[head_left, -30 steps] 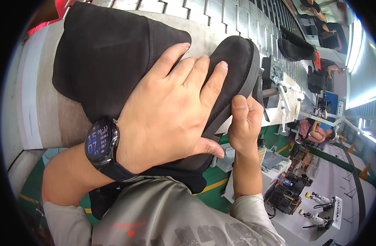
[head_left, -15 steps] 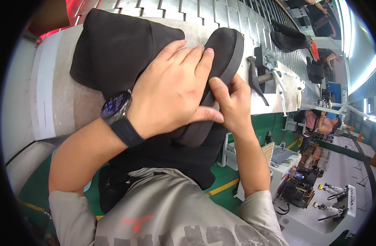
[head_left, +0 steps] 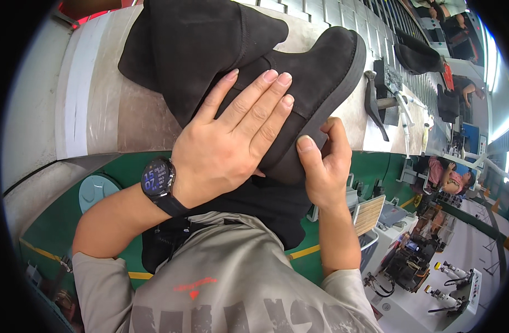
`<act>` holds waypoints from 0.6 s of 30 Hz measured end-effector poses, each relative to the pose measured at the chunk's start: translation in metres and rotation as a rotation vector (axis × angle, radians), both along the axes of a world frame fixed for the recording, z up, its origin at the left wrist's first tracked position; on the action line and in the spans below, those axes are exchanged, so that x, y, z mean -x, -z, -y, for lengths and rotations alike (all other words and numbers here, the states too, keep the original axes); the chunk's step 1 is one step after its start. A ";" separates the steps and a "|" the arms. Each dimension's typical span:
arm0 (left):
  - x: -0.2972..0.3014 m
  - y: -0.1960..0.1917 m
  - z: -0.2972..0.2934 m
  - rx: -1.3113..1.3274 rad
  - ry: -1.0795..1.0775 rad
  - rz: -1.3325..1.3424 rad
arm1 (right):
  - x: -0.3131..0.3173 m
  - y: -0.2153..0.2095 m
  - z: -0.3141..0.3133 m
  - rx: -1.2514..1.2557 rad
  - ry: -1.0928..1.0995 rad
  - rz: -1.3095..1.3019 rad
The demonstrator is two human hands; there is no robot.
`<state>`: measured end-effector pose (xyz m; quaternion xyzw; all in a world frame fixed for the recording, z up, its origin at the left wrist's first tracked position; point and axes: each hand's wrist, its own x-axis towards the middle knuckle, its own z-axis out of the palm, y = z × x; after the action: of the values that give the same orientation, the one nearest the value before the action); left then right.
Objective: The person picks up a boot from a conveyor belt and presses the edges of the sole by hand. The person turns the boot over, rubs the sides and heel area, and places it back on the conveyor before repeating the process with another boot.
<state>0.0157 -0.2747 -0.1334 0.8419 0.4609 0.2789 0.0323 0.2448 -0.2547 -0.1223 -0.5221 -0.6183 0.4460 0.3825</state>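
A tall black suede boot (head_left: 315, 72) lies on its side at the near edge of the workbench, its wide shaft (head_left: 193, 41) toward the left and its toe pointing to the far right. My left hand (head_left: 226, 133), with a dark watch on the wrist, rests with straight fingers flat against the boot's upper, near the ankle and heel. My right hand (head_left: 329, 166) grips the thick black sole (head_left: 346, 91) at its edge, thumb on the near side and fingers curled round behind. The heel end is partly covered by my left hand.
The bench top (head_left: 140, 130) is worn and pale. Right of the boot lies a hammer (head_left: 372, 105) beside a small metal block. A slatted metal conveyor (head_left: 337, 11) runs behind, with another black boot (head_left: 418, 58) on it. A round bluish stool (head_left: 97, 192) stands below left. A person (head_left: 446, 175) sits farther right.
The boot has turned so its side faces up and its toe swings right. My left hand has slid back from the front of the boot toward the heel. My right hand still holds the sole.
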 end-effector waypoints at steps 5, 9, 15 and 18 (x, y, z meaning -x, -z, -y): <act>0.007 -0.011 0.000 0.084 0.027 -0.006 | -0.002 -0.022 -0.040 0.366 -0.207 -0.124; 0.001 -0.032 -0.007 0.173 0.086 0.053 | -0.049 -0.016 -0.106 -0.011 -0.037 -0.036; -0.033 -0.033 -0.029 0.131 0.010 0.098 | 0.014 -0.024 -0.196 -0.079 -0.037 -0.663; -0.035 -0.032 -0.032 0.125 0.027 0.114 | 0.008 -0.020 -0.217 -0.100 -0.255 -0.259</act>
<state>0.0503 -0.2422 -0.1010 0.8270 0.4636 0.2966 0.1149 0.2363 -0.0374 -0.1025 -0.3579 -0.6466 0.5229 0.4248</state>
